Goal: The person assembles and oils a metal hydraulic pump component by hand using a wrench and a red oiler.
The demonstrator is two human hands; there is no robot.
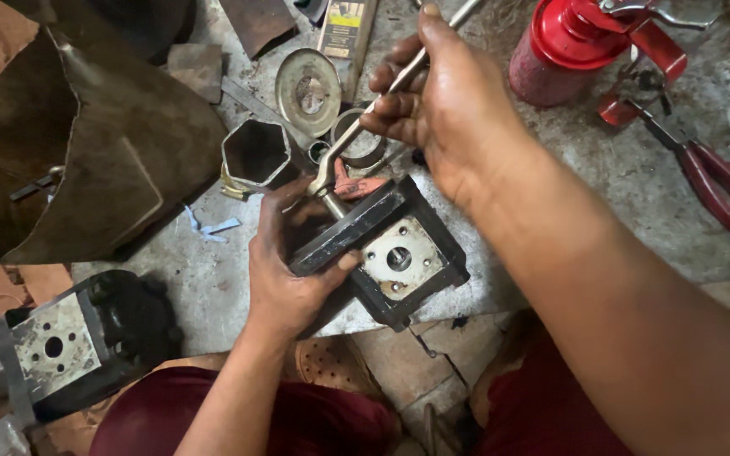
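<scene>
Two hands work on one dark metal block [399,253], which sits on the concrete floor [213,279] just ahead of the person's knees. The left hand [285,262] clamps the block's near-left edge, fingers [348,260] pressed together over the black rim, thumb hidden behind it. The block looks like cast steel: heavy, rigid, probably greasy, so I judge its flat side walls the surest hold, not the pale machined face with its centre bore.

Above the block, the right hand [433,101] has its fingers curled tight round the shaft of a ring spanner [356,127], whose ring end meets the block's upper corner.

Left of the block and nearer the camera rests a second, similar block [69,346] with a pale drilled face. Just beyond the main block's upper-left corner stands a hexagonal socket [255,154], then a metal ring [356,139] and a round disc [307,91] farther off. These crowd the spanner's swing on that side. Right of the block lie red-handled pliers [720,190], and beyond them, farthest away, a red oil can [576,46].
</scene>
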